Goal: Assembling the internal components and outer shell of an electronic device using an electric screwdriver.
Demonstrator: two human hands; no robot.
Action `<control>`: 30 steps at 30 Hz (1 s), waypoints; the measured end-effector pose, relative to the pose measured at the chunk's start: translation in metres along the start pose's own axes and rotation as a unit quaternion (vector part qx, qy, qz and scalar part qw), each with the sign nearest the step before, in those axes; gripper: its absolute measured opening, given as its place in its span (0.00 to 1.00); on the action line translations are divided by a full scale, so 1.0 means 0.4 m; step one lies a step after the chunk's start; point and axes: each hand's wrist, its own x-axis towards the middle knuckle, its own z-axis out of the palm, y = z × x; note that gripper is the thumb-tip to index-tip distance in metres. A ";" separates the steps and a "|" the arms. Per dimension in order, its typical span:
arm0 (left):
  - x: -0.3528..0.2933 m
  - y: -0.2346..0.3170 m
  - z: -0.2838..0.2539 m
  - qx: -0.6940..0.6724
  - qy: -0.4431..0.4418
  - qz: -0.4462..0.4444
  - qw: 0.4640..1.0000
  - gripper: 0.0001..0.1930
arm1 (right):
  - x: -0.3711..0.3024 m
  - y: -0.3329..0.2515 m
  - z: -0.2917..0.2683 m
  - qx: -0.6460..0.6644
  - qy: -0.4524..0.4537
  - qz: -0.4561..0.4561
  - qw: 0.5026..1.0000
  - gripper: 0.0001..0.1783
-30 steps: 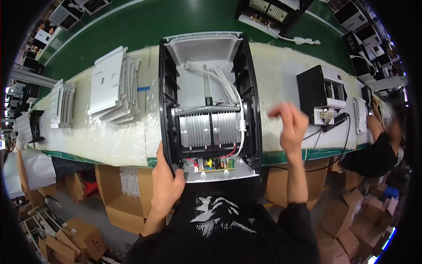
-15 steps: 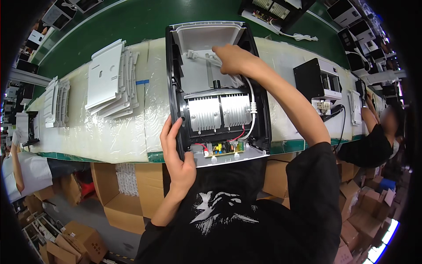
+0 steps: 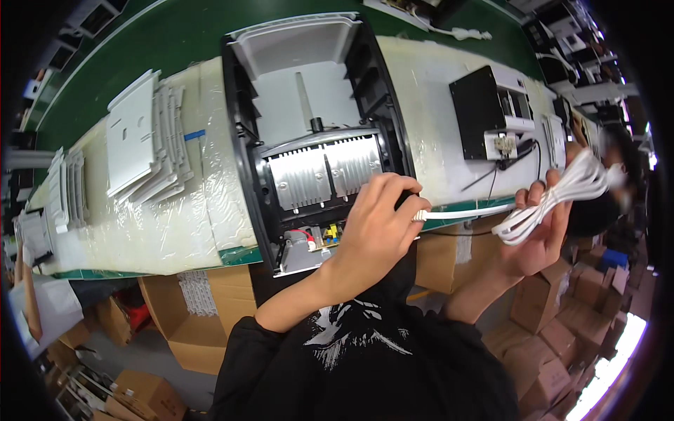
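An open black appliance housing (image 3: 400, 140) lies in front of me. Inside it sit two finned silver heat sinks (image 3: 302, 179), and near its front edge a small circuit board (image 3: 328, 235) is partly covered by my left arm. At the housing's front right corner, my left hand (image 3: 379, 221) pinches the ribbed sleeve of a white power cord (image 3: 456, 212). From there the cord runs taut to the right. Its coiled bundle (image 3: 586, 184) is held up by my right hand (image 3: 537, 242), fingers curled round it, off the bench's front edge.
White plastic panels (image 3: 133, 140) are stacked at the left of the plastic-covered bench (image 3: 210, 175). A smaller black and white unit (image 3: 477, 116) stands on the right, with a dark cable. Cardboard boxes (image 3: 200, 309) lie below the bench. A co-worker (image 3: 611, 203) is at the far right.
My right hand has drawn the cord bundle out of the housing to the right. My left hand has gone from the housing's left edge to the cord's sleeve. The view has shifted.
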 end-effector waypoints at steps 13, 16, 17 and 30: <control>0.001 0.017 -0.056 -0.022 -0.153 -0.080 0.985 0.21 | -0.359 0.131 -0.166 -0.121 0.221 0.520 0.816 0.26; 0.000 0.020 -0.059 -0.056 -0.124 -0.134 0.982 0.23 | -0.366 0.121 -0.150 -0.514 0.094 0.359 0.774 0.22; 0.000 0.025 -0.056 -0.054 -0.128 -0.134 0.981 0.23 | -0.339 0.106 -0.111 -0.558 0.081 0.257 0.785 0.15; -0.024 0.018 -0.072 -0.010 -0.086 -0.120 0.989 0.09 | -0.106 0.096 -0.011 -0.338 -0.175 0.416 0.826 0.19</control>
